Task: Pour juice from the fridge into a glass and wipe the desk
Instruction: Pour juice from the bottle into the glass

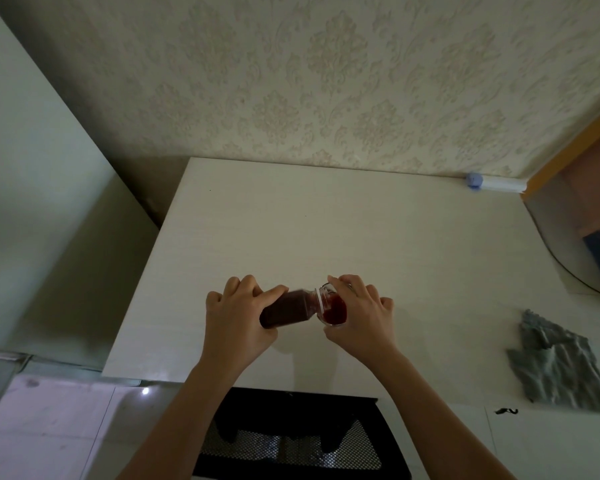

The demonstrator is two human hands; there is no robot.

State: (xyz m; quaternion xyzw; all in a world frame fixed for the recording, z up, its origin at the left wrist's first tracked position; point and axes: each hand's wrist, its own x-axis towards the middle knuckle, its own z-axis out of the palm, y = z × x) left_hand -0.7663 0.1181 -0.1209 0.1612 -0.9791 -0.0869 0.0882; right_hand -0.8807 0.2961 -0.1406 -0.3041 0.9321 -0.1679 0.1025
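Black mesh chair (291, 441) sits closest, under the forearms. Left hand (238, 318) curls fingers round the juice bottle (288, 308), tipped w/ neck over the glass (333, 308); right hand (359, 315) wraps fingers round glass, red juice inside. Grey cloth (556, 365) lies well right of right-hand fingers on desk (326, 220).

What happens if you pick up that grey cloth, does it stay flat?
Probably not. The grey cloth lies crumpled in folds on the desk, so it would likely flop and droop. It looks thin, so probably light, and unlikely to roll or break.
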